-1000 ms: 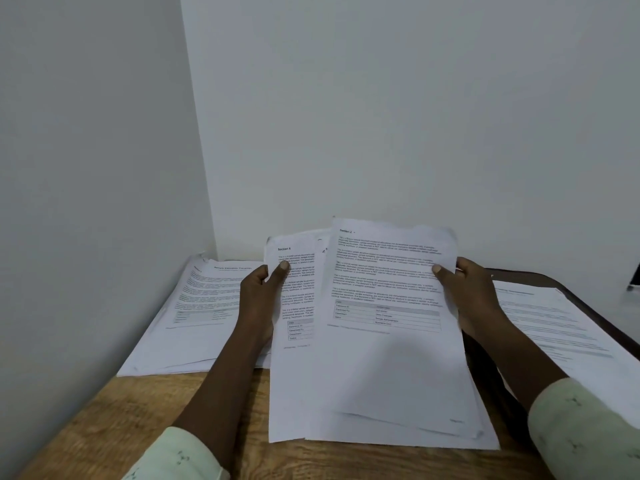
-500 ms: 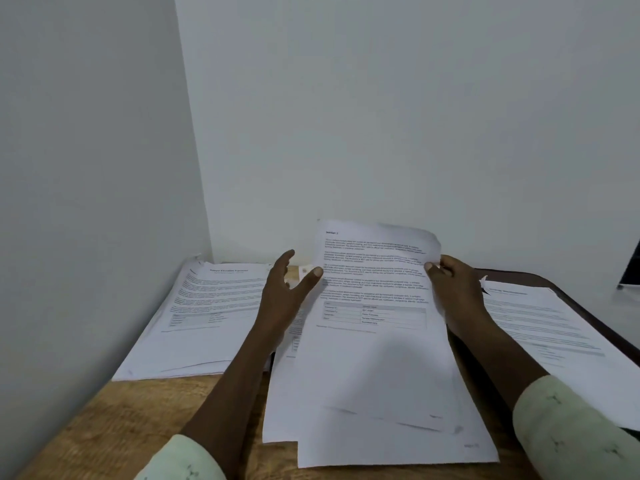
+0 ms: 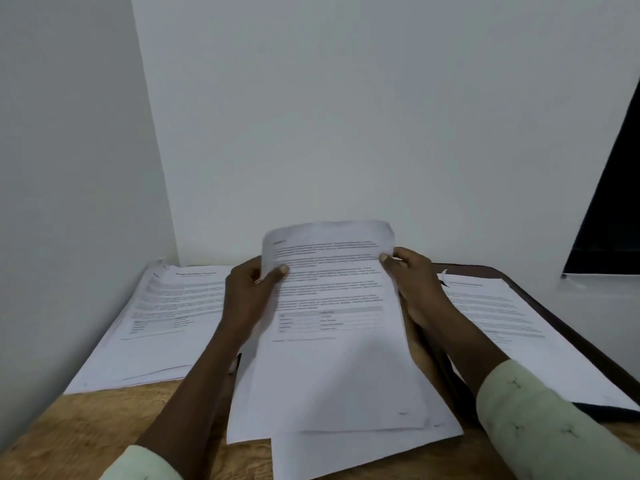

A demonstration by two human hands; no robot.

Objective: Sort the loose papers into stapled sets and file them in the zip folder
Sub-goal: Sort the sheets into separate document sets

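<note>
Sheaf of papers (image 3: 332, 323): it sits in the middle of the bench, between your two hands. Its upper end is raised and curls a little towards the wall, and its lower end rests on the wood. The top sheet shows blocks of print with a small table under them. The print is too blurred to read.
Lower edges: the sheets are fanned out unevenly, with several corners showing at the near end.
Left hand (image 3: 249, 296): your grip is clamped on the sheaf's upper left edge, thumb on the printed face and fingers behind.
Right hand (image 3: 415, 289): your grip is closed on the upper right edge, thumb tip on the front and the rest behind the paper.
Left pile (image 3: 156, 323): printed sheets lie flat beside your left forearm, reaching into the corner of the walls.
Right pile (image 3: 502, 323): a printed sheet lies flat beside your right forearm.
Dark folder (image 3: 554, 313): it lies under the right pile, its rounded edge showing past the paper.
Bench (image 3: 86, 427): bare wood grain shows at the near left.
Sleeves (image 3: 540, 420): pale, with small dark marks, on both wrists.
Walls (image 3: 346, 133): plain and light, meeting at the left.
Dark pane (image 3: 609, 220): at the right edge, above the bench.
</note>
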